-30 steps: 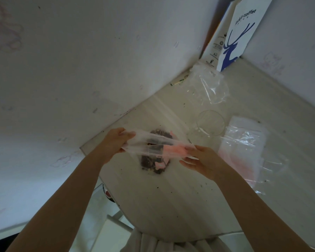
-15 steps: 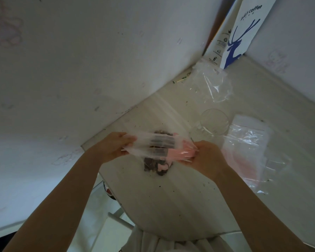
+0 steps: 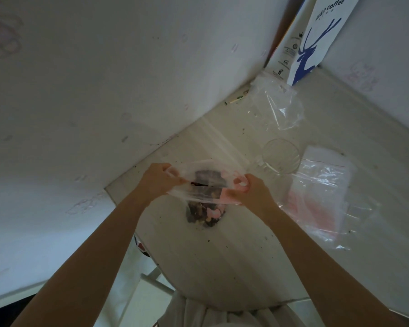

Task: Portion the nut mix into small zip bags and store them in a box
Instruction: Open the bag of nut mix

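I hold a small clear zip bag (image 3: 204, 187) with a pink patch above the pale table (image 3: 222, 267). My left hand (image 3: 157, 179) pinches its left top corner. My right hand (image 3: 250, 191) pinches the right end by the pink patch. The bag's mouth gapes open between my hands, and dark nut mix (image 3: 204, 214) with pinkish pieces shows at its bottom, seen through the plastic.
A clear glass cup (image 3: 280, 155) stands just right of my hands. A stack of empty zip bags (image 3: 321, 190) lies further right. Another crumpled clear bag (image 3: 276, 102) lies near the white coffee box (image 3: 316, 41) in the corner. Walls close in on the left and back.
The bag's mouth has been pulled open between my hands. My right hand moved from under the bag's right end to pinching its top edge.
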